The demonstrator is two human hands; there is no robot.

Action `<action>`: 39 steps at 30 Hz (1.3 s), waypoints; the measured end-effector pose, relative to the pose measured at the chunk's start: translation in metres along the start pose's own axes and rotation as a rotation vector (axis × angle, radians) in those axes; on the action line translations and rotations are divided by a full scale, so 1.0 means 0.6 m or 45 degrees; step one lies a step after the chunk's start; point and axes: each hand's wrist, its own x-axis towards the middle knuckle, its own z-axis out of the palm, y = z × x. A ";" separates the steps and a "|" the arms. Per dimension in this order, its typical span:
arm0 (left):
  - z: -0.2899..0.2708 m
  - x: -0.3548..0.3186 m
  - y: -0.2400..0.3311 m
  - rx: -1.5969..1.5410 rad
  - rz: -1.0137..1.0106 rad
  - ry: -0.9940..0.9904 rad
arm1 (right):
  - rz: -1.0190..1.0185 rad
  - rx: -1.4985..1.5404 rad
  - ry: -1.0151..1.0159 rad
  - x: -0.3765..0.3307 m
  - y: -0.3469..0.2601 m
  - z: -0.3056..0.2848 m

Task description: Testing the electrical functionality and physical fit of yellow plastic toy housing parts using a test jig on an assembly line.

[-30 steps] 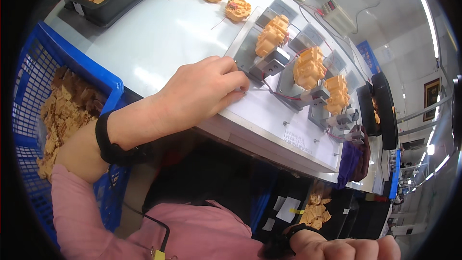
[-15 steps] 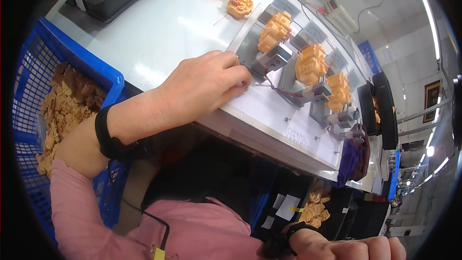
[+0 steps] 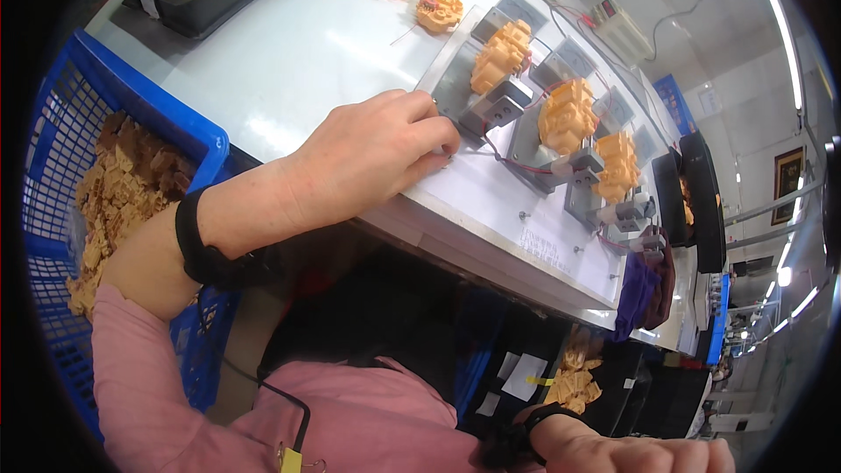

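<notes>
My left hand [image 3: 372,153] rests at the near left corner of a white fixture board [image 3: 482,197]. Its fingers are curled under, so anything in them is hidden. Three yellow-orange moulded plastic parts sit upright in metal clamps on the board: one part [image 3: 499,57] closest to my left hand, a second part [image 3: 567,116] in the middle, a third part [image 3: 617,166] farther right. Red wires run between the clamps. Low at the right, my right hand [image 3: 644,455] is curled with knuckles up, cut off by the picture's lower edge; its fingertips are out of sight.
Loose moulded parts [image 3: 439,10] lie on the white table behind the board. A black tray [image 3: 206,13] of similar parts stands far left. Beside my left arm is a blue mesh basket [image 3: 215,153] full of yellow pieces. Panel meters [image 3: 565,61] and a purple cloth [image 3: 638,293] flank the clamps.
My right hand has dropped slightly toward the lower edge. My left hand stays at the board's corner, and the clamped parts have not moved.
</notes>
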 end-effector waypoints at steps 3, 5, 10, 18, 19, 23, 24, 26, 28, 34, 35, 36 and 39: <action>-0.005 0.002 0.004 -0.013 -0.007 -0.006 | -0.320 0.263 -0.151 -0.001 0.004 -0.013; 0.000 0.003 0.002 -0.013 0.001 -0.002 | -0.074 0.322 -0.257 0.005 -0.001 -0.014; 0.002 0.002 0.001 -0.005 0.012 0.009 | -0.355 0.338 -0.046 -0.001 0.018 -0.001; 0.001 -0.003 -0.005 -0.017 0.013 0.022 | -0.091 -0.014 0.283 0.014 -0.009 0.044; 0.000 -0.004 -0.003 -0.020 0.019 0.022 | -0.096 -0.018 0.285 -0.046 -0.042 0.033; -0.004 0.012 0.010 -0.029 0.039 -0.007 | -0.166 -0.249 -0.023 0.020 0.017 -0.042; -0.011 0.013 0.015 -0.025 0.023 -0.006 | -0.198 -0.319 -0.092 0.028 0.014 -0.062; -0.011 0.005 0.012 -0.038 0.035 -0.011 | -0.256 -0.492 -0.198 0.053 0.004 -0.121; -0.015 0.004 0.015 -0.030 -0.031 -0.025 | -0.317 -1.103 0.165 0.005 -0.006 -0.158; -0.014 0.018 0.026 -0.080 -0.001 -0.065 | -0.041 -2.255 0.454 -0.058 -0.029 -0.310; -0.013 0.017 0.026 -0.073 -0.023 -0.035 | -0.051 -2.246 0.474 -0.058 -0.025 -0.310; -0.013 0.016 0.029 -0.062 -0.009 -0.045 | 0.018 -2.212 0.497 -0.055 -0.017 -0.308; -0.013 0.016 0.031 -0.106 -0.067 -0.106 | 0.142 -2.127 0.547 -0.049 -0.006 -0.313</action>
